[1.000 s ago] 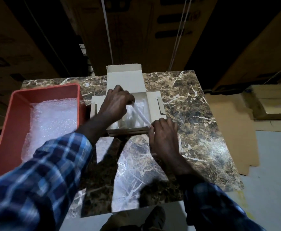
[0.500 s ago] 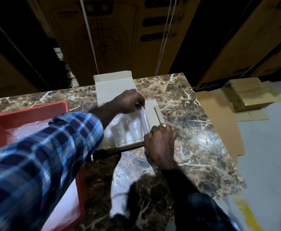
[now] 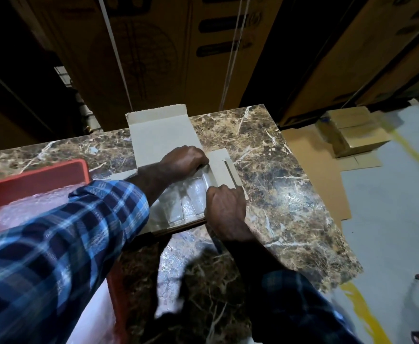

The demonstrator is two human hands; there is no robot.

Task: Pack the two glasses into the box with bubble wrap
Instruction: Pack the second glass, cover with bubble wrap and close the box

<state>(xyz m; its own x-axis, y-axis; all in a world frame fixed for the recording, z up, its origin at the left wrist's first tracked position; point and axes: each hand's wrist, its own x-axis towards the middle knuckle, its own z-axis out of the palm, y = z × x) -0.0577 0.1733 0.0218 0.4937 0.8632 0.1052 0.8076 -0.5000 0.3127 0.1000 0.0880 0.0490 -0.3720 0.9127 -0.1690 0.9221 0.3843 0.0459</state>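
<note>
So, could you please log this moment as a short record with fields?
surface: marble table
box: open, lid flap back
contents: two glasses under bubble wrap
left hand: pinches wrap at the box's far right corner
right hand: curled at the box's near right corner, on the wrap edge
tray: red, left, holds more wrap

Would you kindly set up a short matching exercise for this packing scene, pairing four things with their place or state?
Things:
1. box lid
2. red tray
3. glasses
4. right hand

Descriptions:
A. lying side by side in the box
B. folded back, open, on the far side
C. at the box's near right corner
D. holds bubble wrap, left of the box

Pairs: 1-B, 2-D, 3-A, 4-C
</note>
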